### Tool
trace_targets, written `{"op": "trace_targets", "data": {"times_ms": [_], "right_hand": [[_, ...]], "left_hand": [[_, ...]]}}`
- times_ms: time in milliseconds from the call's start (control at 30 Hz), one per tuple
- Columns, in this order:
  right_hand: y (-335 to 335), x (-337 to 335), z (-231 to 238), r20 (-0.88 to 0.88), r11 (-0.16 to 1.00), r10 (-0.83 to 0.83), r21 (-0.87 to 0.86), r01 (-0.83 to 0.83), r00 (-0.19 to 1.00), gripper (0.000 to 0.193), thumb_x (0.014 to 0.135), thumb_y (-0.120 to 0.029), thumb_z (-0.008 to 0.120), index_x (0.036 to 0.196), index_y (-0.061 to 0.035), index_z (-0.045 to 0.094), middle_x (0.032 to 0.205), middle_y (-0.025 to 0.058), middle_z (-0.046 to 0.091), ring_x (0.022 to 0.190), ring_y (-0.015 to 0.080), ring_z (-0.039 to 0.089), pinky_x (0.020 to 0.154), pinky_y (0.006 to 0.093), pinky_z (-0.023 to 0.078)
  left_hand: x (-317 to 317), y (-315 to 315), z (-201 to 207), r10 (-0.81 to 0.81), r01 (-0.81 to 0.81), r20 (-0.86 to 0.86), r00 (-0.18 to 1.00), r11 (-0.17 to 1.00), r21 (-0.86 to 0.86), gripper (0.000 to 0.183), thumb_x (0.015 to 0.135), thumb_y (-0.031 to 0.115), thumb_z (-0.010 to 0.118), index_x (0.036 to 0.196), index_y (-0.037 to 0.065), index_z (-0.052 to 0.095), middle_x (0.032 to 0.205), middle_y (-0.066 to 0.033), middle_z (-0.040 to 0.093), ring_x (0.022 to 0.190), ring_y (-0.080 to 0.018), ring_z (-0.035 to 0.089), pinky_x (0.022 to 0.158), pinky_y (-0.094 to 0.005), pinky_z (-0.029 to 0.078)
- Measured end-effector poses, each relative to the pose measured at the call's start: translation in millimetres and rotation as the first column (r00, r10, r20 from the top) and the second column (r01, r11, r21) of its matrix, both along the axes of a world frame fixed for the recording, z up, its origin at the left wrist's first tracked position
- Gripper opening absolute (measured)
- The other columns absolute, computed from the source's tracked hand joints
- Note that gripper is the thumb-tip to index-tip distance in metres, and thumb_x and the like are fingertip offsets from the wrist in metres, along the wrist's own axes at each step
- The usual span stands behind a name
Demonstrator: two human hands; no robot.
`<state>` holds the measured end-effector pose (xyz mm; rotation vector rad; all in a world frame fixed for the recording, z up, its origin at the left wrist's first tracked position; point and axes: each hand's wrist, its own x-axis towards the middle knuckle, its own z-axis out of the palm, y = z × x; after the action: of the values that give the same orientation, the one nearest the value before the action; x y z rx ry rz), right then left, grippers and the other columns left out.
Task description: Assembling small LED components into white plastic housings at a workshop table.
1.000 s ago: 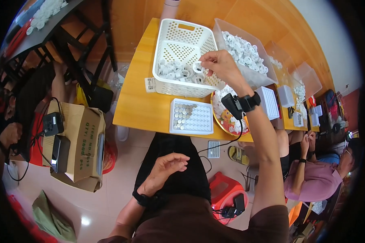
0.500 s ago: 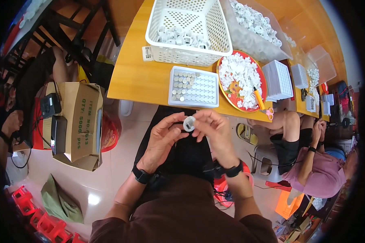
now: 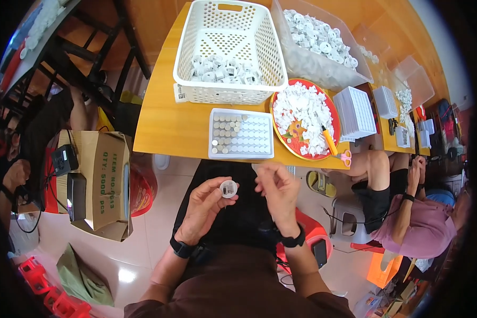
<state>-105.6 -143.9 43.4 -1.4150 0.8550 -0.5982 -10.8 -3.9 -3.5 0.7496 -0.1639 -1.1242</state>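
Note:
A small round white plastic part (image 3: 228, 189), with something dark and metallic inside it, sits between the thumb and fingers of my left hand (image 3: 201, 206). To its right, and apart from it, my right hand (image 3: 280, 193) is raised with thumb and fingertips drawn together; whatever they pinch is too small to make out. Beyond my hands, at the table's front edge, lies a white tray (image 3: 244, 156) of small round pockets. Silvery discs (image 3: 228, 127) fill pockets mostly on its left side. Beside it, a red round plate (image 3: 279, 137) bears a heap of white scraps (image 3: 307, 106).
A white perforated basket (image 3: 230, 95) and a clear bin (image 3: 323, 76) hold white plastic parts. An orange-handled tool (image 3: 329, 140) and pink-handled scissors (image 3: 345, 157) lie by the plate, near stacked trays (image 3: 358, 114). A cardboard box (image 3: 103, 185) stands left; a co-worker (image 3: 408, 222) sits right.
My hands, together around the white part before, are now apart. The left keeps the part and the right has let go of it. The view has tilted slightly upward.

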Motion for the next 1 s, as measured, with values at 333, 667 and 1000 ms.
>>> {"op": "trace_targets", "data": {"times_ms": [333, 667, 1000], "right_hand": [[-52.0, 72.3, -3.8, -0.151, 0.620, 0.111, -0.762, -0.187, 0.982, 0.008, 0.077, -0.002, 0.062, 0.085, -0.0011, 0.064, 0.075, 0.0125, 0.057, 0.069, 0.0297, 0.057, 0.061, 0.0358, 0.044], [-49.1, 76.6, -6.2, -0.278, 0.548, 0.181, -0.768, -0.331, 0.943, 0.007, 0.074, -0.004, 0.065, 0.081, -0.0033, 0.064, 0.074, 0.0113, 0.052, 0.072, 0.0301, 0.055, 0.062, 0.0386, 0.043], [-49.6, 72.4, -3.3, -0.269, 0.500, 0.230, -0.792, -0.351, 0.935, 0.010, 0.072, 0.000, 0.065, 0.080, -0.0011, 0.059, 0.075, 0.0116, 0.051, 0.074, 0.0308, 0.054, 0.063, 0.0378, 0.043]], "left_hand": [[-0.9, 2.5, 5.4, 0.006, -0.006, -0.005, 1.000, 1.000, -0.029, 0.030, 0.095, 0.016, 0.048, 0.120, 0.000, 0.051, 0.110, -0.0160, 0.059, 0.094, -0.0189, 0.061, 0.084, -0.0309, 0.051], [-1.9, 5.6, 2.5, 0.001, 0.000, 0.017, 1.000, 1.000, -0.026, 0.033, 0.094, 0.019, 0.050, 0.121, 0.000, 0.050, 0.111, -0.0164, 0.059, 0.092, -0.0177, 0.061, 0.083, -0.0310, 0.051], [5.7, 2.4, 3.6, 0.025, -0.027, -0.040, 0.999, 0.999, -0.032, 0.033, 0.094, 0.020, 0.049, 0.121, 0.001, 0.049, 0.110, -0.0160, 0.059, 0.092, -0.0169, 0.061, 0.083, -0.0297, 0.050]]}}
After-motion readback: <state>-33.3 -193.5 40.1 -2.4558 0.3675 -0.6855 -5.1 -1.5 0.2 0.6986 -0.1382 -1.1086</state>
